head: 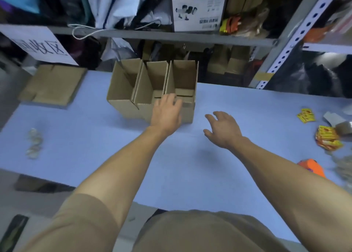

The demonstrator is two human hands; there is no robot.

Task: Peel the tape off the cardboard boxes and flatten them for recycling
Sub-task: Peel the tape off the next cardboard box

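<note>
Three open cardboard boxes (154, 89) stand side by side, touching, just above the middle of the frame on the pale blue tabletop (95, 143). My left hand (166, 113) reaches over the near rim between the middle and right box, fingers loosely spread; whether they touch the cardboard I cannot tell, and they grip nothing. My right hand (222, 130) hovers just right of the boxes, fingers spread wide and relaxed, holding nothing. A flattened box (52, 84) lies at the upper left of the tabletop. A crumpled wad of clear tape (34, 143) sits at the left edge. Yellow and red packets (327, 138) lie at the right edge.
</note>
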